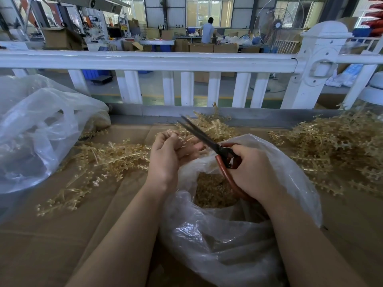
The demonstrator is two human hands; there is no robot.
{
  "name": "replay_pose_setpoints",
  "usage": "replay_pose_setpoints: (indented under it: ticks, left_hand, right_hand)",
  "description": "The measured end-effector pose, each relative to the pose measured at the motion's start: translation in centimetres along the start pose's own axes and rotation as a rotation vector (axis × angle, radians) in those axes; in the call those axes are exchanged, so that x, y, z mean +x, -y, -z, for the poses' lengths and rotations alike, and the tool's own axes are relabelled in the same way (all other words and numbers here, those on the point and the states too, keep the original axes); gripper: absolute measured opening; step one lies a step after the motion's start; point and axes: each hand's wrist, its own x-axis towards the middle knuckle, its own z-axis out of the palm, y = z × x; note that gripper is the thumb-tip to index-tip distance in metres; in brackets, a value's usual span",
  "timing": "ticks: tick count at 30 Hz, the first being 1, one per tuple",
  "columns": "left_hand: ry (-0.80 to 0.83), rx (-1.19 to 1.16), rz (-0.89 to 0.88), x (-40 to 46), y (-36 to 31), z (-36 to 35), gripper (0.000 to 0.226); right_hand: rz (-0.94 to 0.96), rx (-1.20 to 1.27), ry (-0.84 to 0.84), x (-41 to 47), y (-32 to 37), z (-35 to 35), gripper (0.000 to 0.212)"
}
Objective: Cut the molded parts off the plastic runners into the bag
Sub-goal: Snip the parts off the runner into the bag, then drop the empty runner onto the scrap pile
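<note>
Above the open clear bag (238, 228) at lower centre, the left hand (167, 154) pinches a tan runner (187, 139) while the right hand (251, 172) grasps parted scissors (202, 137), whose blades pass so near the fingertips (200, 146) that a hasty snip might nick them or flick parts onto the bench (51, 235).

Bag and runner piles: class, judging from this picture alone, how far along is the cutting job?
Done: the open bag already holds a heap of cut parts. In hand: the left hand pinches one runner above the bag, and the right hand holds scissors, blades slightly open at it. Left: a big pile on the right and looser runners on the left.
</note>
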Motion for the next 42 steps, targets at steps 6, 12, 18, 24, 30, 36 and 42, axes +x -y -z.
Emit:
replay_pose_setpoints:
  ticks: [6, 12, 18, 24, 30, 36, 42]
  left_hand:
    - [0.048, -0.073, 0.106, 0.0, -0.8, -0.2, 0.024]
    - [0.108, 0.024, 0.164, -0.4, -0.6, -0.5, 0.01]
    - [0.156, 0.056, 0.206, -0.4, -0.5, -0.6, 0.007]
    - [0.158, 0.047, 0.193, -0.5, -0.6, -0.6, 0.006]
    - [0.165, 0.057, 0.161, -0.5, -0.6, -0.5, 0.011]
    - [0.17, 0.067, 0.156, -0.6, -0.5, -0.5, 0.015]
    - [0.172, 0.085, 0.154, -0.4, -0.5, -0.4, 0.009]
  right_hand:
    - [-0.249, 0.255, -0.175, 0.3, 0.0, 0.4, 0.019]
    - [-0.388, 0.422, -0.166, 0.6, 0.2, 0.7, 0.028]
    - [-0.46, 0.682, -0.07, 0.9, 0.4, 1.0, 0.018]
    - [-0.504, 0.944, 0.029, 0.8, 0.8, 2.1, 0.012]
    - [-0.501, 0.952, 0.062, 0.8, 0.7, 2.1, 0.016]
    - [-0.481, 0.939, 0.076, 0.7, 0.5, 2.2, 0.017]
    - [-0.465, 0.959, 0.064, 0.8, 0.7, 2.2, 0.017]
